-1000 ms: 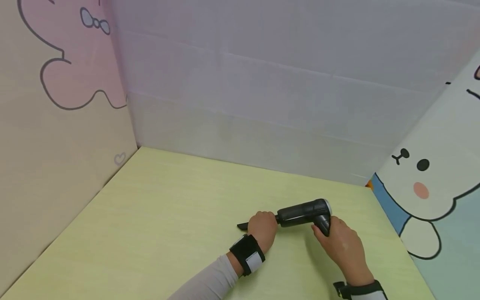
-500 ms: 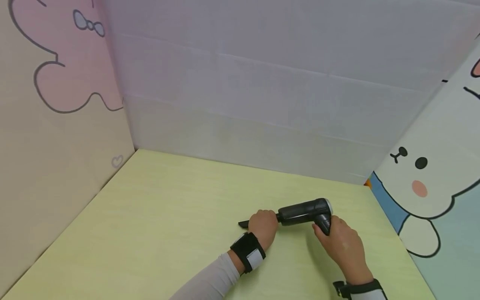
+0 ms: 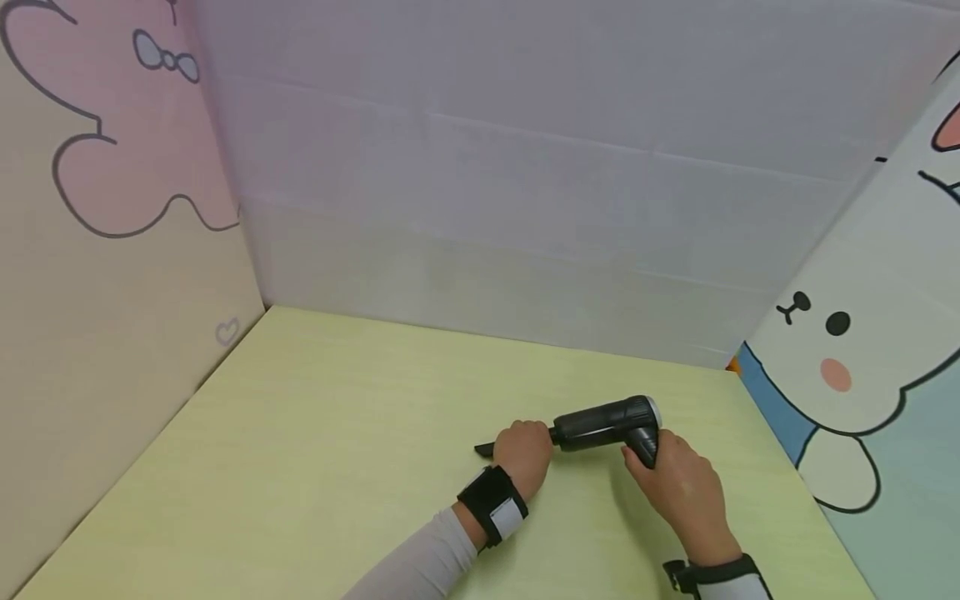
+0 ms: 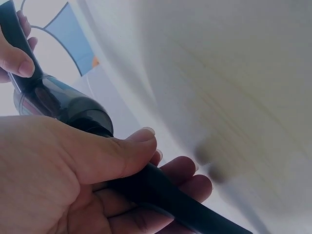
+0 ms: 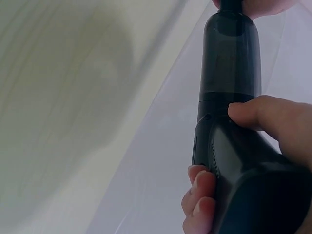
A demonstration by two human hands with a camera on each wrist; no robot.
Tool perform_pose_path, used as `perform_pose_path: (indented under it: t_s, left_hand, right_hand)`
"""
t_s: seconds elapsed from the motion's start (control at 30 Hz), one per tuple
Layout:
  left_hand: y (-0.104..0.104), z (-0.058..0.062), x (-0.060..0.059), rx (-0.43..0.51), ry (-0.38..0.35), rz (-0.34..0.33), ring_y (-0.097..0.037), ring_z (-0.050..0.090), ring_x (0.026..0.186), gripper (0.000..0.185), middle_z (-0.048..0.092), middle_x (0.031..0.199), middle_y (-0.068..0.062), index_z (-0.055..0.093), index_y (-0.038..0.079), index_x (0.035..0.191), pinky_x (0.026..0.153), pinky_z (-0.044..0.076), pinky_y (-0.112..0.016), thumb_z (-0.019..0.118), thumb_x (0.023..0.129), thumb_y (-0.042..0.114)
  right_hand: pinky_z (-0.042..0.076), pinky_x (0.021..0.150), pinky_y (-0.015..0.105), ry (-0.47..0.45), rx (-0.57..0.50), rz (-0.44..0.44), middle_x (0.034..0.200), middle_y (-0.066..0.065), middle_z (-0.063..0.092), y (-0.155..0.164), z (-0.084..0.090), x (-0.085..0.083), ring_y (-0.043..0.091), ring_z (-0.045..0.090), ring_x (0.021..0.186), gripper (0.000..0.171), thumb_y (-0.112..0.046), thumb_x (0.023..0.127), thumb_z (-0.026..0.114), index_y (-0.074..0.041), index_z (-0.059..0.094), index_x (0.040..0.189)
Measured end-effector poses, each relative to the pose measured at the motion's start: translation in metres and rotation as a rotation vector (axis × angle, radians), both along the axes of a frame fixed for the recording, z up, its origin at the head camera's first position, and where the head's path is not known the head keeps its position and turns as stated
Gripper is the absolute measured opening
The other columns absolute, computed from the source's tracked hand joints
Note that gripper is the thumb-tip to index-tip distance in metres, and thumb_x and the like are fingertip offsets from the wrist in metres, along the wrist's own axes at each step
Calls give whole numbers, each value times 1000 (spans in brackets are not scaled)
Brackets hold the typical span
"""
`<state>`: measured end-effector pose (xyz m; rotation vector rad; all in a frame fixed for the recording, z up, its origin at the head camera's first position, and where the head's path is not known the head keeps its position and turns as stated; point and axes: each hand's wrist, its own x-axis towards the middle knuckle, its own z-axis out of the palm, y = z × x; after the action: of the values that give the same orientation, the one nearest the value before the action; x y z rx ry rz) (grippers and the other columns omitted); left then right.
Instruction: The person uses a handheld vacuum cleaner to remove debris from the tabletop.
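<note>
1. Head view: a black handheld vacuum (image 3: 607, 422) is lying low over the yellow-green table (image 3: 315, 467), toward the 4 o'clock part of its surface. The left hand (image 3: 525, 454) is curling round the narrow nozzle (image 3: 486, 450), whose tip is poking out at the hand's 9 o'clock. The right hand (image 3: 678, 487) is gripping the vacuum's handle at the body's 4 o'clock end. A black-and-white wrist strap (image 3: 491, 508) is sitting behind the left hand, above a grey sleeve (image 3: 416, 567). A rabbit-print panel (image 3: 862, 358) is standing at 3 o'clock, a pale back wall (image 3: 525, 192) at 12 o'clock.

2. Left wrist view: the left hand (image 4: 73, 180) is clenching the nozzle (image 4: 161, 190), thumb lying over it and fingers (image 4: 190, 180) wrapping beneath. The vacuum's dark body (image 4: 63, 105) is running toward 10 o'clock, where the right hand's fingertips (image 4: 17, 61) are showing.

3. Right wrist view: the right hand (image 5: 253, 161) is grasping the vacuum (image 5: 229, 73), thumb pressing on one side, fingers (image 5: 200, 195) curling at the other. The body is pointing to 12 o'clock.
</note>
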<state>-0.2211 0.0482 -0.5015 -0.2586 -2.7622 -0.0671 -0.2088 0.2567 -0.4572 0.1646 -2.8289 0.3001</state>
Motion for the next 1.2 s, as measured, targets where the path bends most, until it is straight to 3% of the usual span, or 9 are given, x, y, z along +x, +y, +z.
perform_pose_path:
  t_s: [0.3, 0.8, 1.2]
  left_hand:
    - [2, 0, -4, -14, -75, 10, -14, 63, 69, 12, 64, 70, 0, 69, 14, 82, 55, 53, -28, 76, 90, 19]
    - [-5, -5, -14, -48, 8, -25, -13, 62, 64, 15, 61, 66, 2, 68, 15, 78, 51, 52, -27, 78, 88, 20]
    - [-11, 10, -19, -104, 52, -47, -12, 63, 73, 10, 65, 77, 1, 73, 16, 88, 55, 54, -27, 78, 90, 24]
  right_hand:
    - [36, 46, 35, -44, -12, -10, 71, 10, 54, 1, -1, -3, 22, 49, 55, 51, -39, 91, 72, 10, 57, 97]
    - [38, 48, 34, -108, -55, -26, 77, 13, 57, 2, -3, -8, 23, 50, 59, 56, -39, 92, 71, 13, 55, 105]
    - [35, 49, 32, -120, -62, -42, 74, 12, 53, 4, -3, -13, 23, 49, 59, 57, -41, 95, 67, 14, 53, 104]
